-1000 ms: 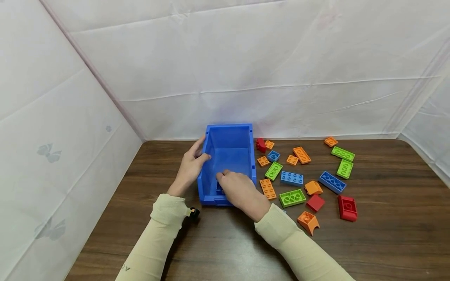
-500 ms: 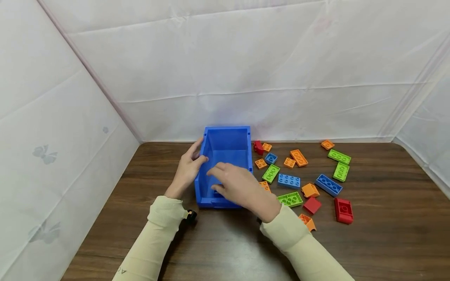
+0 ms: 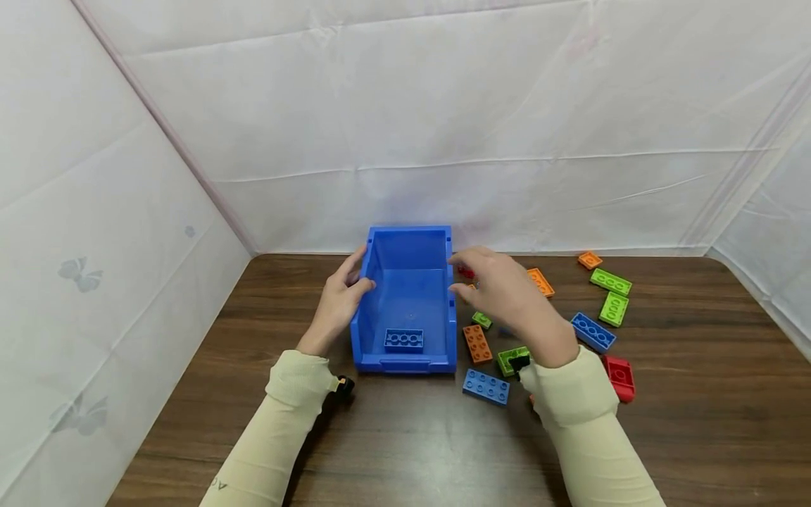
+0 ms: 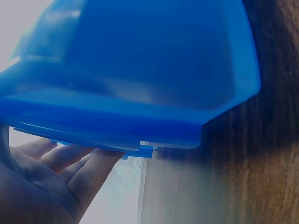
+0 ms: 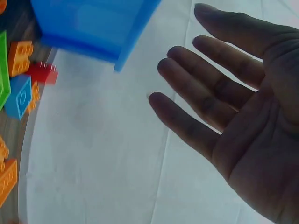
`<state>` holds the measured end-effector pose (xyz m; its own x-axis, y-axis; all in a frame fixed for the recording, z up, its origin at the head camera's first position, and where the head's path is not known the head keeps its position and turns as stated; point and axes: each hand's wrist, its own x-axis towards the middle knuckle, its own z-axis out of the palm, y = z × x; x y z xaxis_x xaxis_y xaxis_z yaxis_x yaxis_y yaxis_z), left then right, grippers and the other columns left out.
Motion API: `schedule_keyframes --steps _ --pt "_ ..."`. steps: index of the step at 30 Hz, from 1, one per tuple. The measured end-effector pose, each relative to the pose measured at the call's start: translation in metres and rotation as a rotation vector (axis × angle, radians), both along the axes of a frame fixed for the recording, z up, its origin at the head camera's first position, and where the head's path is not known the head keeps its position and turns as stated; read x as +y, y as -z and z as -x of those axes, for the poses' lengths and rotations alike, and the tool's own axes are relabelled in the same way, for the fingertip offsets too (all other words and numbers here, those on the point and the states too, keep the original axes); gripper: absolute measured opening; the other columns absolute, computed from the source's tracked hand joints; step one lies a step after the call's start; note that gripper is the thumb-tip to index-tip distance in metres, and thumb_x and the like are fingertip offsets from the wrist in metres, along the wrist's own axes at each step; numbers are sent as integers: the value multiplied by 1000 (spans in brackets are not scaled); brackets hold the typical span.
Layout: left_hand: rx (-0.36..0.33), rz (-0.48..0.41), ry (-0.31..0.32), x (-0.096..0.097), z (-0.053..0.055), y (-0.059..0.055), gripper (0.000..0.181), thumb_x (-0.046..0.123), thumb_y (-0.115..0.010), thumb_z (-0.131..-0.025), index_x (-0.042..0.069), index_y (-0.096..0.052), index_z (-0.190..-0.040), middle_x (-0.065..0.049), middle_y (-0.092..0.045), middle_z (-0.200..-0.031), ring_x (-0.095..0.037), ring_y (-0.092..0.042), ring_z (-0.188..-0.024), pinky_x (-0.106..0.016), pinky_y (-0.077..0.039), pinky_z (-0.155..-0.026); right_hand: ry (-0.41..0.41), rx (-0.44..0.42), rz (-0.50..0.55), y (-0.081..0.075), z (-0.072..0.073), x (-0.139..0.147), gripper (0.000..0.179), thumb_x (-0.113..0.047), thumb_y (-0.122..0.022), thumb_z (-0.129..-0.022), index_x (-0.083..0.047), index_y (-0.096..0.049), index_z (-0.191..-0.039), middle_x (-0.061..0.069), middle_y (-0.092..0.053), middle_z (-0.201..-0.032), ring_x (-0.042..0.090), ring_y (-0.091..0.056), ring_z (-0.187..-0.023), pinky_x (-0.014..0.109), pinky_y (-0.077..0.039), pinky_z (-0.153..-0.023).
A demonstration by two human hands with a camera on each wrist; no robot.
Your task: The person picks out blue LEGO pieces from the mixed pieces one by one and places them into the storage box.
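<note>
Fingers (image 4: pixel 96 172) of the left hand (image 3: pixel 336 304) lay along the outer side of the blue bin (image 3: pixel 405 365) while its thumb crossed the left rim; the hand gripped the wall. The right hand (image 3: pixel 507 289), right of centre in the frame, held nothing: its thumb and fingers stood apart near the bin's right rim, and the right wrist view showed them clear of it.

Key relation, as I saw it from the room: the orange eight-stud brick (image 3: pixel 477 343) lay studs up, below and slightly left of the right hand in the frame, its long axis running nearly up and down. The blue eight-stud brick (image 3: pixel 486 386) lay lower, its long axis closer to left-right and dropping toward the lower right. Both were nearer the right hand, the bin standing between them and the left.

Inside the bin, near the front lip, a dark blue brick (image 3: pixel 404 339) rested hollow side up, its long axis along the lip.

Farther right lay a hollow-side-up blue brick (image 3: pixel 593 332) and a red block (image 3: pixel 619 378), partly hidden by the sleeve (image 3: pixel 576 394). White cloth (image 3: pixel 412 127) filled the upper frame behind the table (image 3: pixel 393 436).
</note>
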<state>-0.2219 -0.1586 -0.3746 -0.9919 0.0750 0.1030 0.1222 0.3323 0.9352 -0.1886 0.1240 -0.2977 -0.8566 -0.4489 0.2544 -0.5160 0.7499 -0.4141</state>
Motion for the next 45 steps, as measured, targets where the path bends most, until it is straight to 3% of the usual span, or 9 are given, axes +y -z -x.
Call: schedule_keyframes --steps 12,20,27,34,45 --pt "-4 1 4 0 3 2 69 11 -55 -104 22 -34 -169 -23 -55 -153 -45 -58 -133 -67 -49 -102 141 -343 -64 5 17 43 47 -14 -74 -99 4 -61 -141 25 -64 -139 43 -60 -126 60 -49 -104" --pt "3 -2 3 0 3 4 69 11 -56 -104 20 -34 -169 -24 -55 -153 -46 -58 -133 -67 -49 -102 161 -416 -136 16 25 51 47 -15 -76 -96 6 -63 -136 23 -66 -128 35 -62 -106 56 -52 -96" --pt "-2 -7 -1 1 4 4 69 11 -56 -103 20 -35 -168 -24 -57 -151 -46 -60 -131 -66 -50 -101 146 -494 -150 26 32 59 36 -13 -80 -95 4 -66 -123 16 -68 -111 29 -60 -91 48 -53 -82" --pt "-4 -8 1 1 3 3 70 10 -56 -103 21 -34 -169 -24 -56 -152 -46 -59 -131 -66 -50 -101 148 -595 -183 36 37 63 35 -13 -80 -95 5 -67 -121 17 -66 -111 29 -60 -92 46 -55 -82" --pt "2 -4 0 1 3 3 69 10 -56 -104 21 -34 -169 -24 -57 -150 -46 -61 -129 -66 -50 -100 152 -644 -197 46 43 64 27 -10 -82 -92 -1 -69 -115 15 -66 -110 29 -58 -89 42 -54 -75"
